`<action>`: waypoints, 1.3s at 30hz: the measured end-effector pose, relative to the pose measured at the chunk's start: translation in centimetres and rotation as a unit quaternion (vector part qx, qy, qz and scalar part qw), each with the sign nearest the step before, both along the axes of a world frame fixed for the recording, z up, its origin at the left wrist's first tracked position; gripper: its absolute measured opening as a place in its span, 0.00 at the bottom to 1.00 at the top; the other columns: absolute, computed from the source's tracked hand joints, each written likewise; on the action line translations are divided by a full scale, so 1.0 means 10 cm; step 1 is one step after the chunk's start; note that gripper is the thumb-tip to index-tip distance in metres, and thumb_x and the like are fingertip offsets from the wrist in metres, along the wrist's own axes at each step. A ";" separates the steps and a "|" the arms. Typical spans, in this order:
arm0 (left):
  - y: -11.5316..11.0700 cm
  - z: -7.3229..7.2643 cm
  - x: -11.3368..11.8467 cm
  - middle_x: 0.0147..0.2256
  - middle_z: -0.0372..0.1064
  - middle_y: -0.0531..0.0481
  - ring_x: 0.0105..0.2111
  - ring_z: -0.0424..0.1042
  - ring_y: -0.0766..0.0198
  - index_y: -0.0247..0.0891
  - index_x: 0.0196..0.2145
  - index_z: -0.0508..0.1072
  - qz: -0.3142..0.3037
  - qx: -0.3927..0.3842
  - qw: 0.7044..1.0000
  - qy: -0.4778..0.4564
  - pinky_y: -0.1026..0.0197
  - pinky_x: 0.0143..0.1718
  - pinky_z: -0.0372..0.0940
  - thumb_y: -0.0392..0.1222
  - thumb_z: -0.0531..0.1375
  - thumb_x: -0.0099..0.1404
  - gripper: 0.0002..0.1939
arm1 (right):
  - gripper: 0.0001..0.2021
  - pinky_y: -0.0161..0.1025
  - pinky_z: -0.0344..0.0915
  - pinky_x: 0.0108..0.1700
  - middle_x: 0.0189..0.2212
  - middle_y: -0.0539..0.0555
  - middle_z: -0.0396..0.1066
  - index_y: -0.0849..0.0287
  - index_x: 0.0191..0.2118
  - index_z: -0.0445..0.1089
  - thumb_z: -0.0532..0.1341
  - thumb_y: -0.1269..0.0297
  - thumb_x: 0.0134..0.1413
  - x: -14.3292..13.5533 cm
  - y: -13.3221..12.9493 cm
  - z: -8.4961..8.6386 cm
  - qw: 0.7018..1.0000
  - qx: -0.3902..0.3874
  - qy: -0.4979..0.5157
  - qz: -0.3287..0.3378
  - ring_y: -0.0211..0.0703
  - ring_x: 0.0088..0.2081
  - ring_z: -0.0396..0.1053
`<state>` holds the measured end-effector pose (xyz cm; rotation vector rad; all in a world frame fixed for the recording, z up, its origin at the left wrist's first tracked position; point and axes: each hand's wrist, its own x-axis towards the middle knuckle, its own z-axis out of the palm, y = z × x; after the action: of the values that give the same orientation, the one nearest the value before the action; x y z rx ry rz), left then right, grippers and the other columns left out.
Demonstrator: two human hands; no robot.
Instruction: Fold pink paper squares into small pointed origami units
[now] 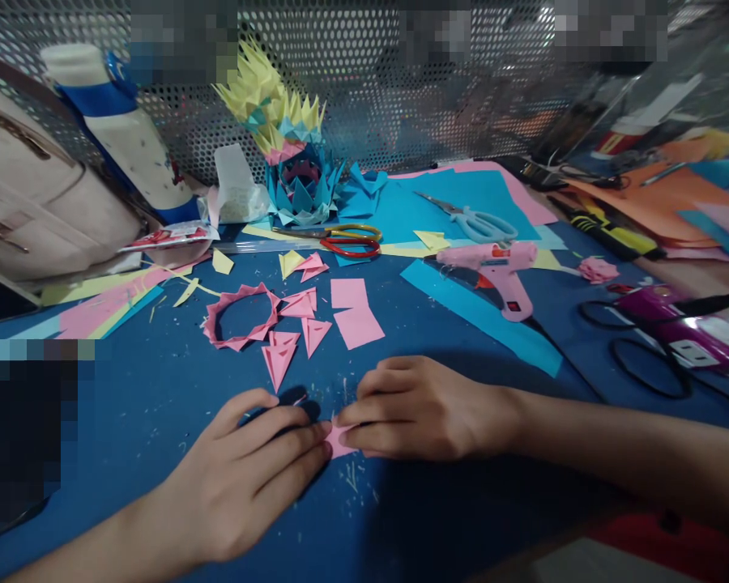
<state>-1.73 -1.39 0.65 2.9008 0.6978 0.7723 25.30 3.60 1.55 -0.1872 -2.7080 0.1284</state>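
Note:
A small piece of pink paper [341, 441] lies flat on the blue table, mostly covered by my fingers. From the left, the fingertips of my left hand [249, 470] press on its edge. My right hand [425, 409] has its fingers bent over the paper's other side. Just beyond them are several folded pink paper triangles [279, 362] and two pink paper rectangles [360, 325]. A ring of joined pink folded pieces [210, 328] sits further left.
Behind lie red-and-yellow-handled scissors [352, 240], light blue scissors [483, 223] and a pink glue gun [492, 263]. A folded-paper model [297, 174] stands at the back. A white bottle [125, 134] and a pale bag [42, 194] occupy the left; a purple power strip [674, 324] with cables is right.

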 end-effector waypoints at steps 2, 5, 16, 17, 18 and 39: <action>0.01 -0.01 0.00 0.44 0.79 0.51 0.48 0.71 0.62 0.36 0.48 0.76 -0.005 0.006 1.000 -0.013 0.53 0.61 0.50 0.33 0.48 0.79 0.16 | 0.10 0.41 0.65 0.40 0.49 0.47 0.76 0.58 0.48 0.72 0.54 0.66 0.71 0.00 0.00 0.00 1.000 0.001 -0.003 0.001 0.39 0.46 0.68; 0.02 -0.01 0.01 0.43 0.79 0.50 0.47 0.71 0.62 0.34 0.46 0.77 -0.012 0.014 1.000 -0.021 0.53 0.60 0.51 0.33 0.49 0.78 0.16 | 0.10 0.41 0.65 0.39 0.49 0.47 0.76 0.59 0.48 0.72 0.54 0.66 0.71 -0.01 0.00 0.00 1.000 0.004 -0.004 0.004 0.40 0.46 0.67; 0.02 0.01 -0.01 0.45 0.78 0.43 0.47 0.72 0.57 0.28 0.45 0.77 -0.034 -0.004 0.999 -0.013 0.50 0.56 0.55 0.31 0.45 0.78 0.20 | 0.12 0.42 0.64 0.38 0.49 0.46 0.75 0.58 0.46 0.72 0.51 0.67 0.72 -0.01 0.00 0.01 1.000 0.002 -0.021 0.005 0.38 0.44 0.67; 0.02 0.01 -0.01 0.45 0.78 0.43 0.47 0.72 0.57 0.28 0.46 0.77 -0.038 -0.004 0.999 -0.010 0.50 0.56 0.55 0.31 0.45 0.78 0.20 | 0.12 0.41 0.64 0.38 0.49 0.46 0.75 0.57 0.46 0.72 0.51 0.67 0.72 -0.01 0.00 0.01 1.000 0.003 -0.023 0.004 0.38 0.44 0.66; 0.02 0.00 0.00 0.45 0.78 0.43 0.47 0.72 0.57 0.28 0.46 0.77 -0.041 -0.004 0.999 -0.007 0.50 0.56 0.55 0.31 0.46 0.78 0.19 | 0.13 0.41 0.64 0.38 0.49 0.47 0.75 0.57 0.47 0.72 0.50 0.67 0.72 -0.01 0.00 0.01 1.000 0.003 -0.027 0.002 0.37 0.44 0.66; -0.06 -0.02 0.16 0.35 0.76 0.48 0.38 0.73 0.59 0.32 0.42 0.78 0.053 -0.018 0.998 -0.040 0.51 0.46 0.58 0.32 0.59 0.72 0.07 | 0.12 0.39 0.61 0.29 0.41 0.52 0.79 0.62 0.38 0.75 0.54 0.72 0.68 -0.07 -0.02 0.00 0.999 0.046 0.018 0.012 0.38 0.36 0.72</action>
<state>-0.13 -2.02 0.40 2.8031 0.8537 0.8730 24.57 3.36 1.57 -0.1247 -2.6743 0.0141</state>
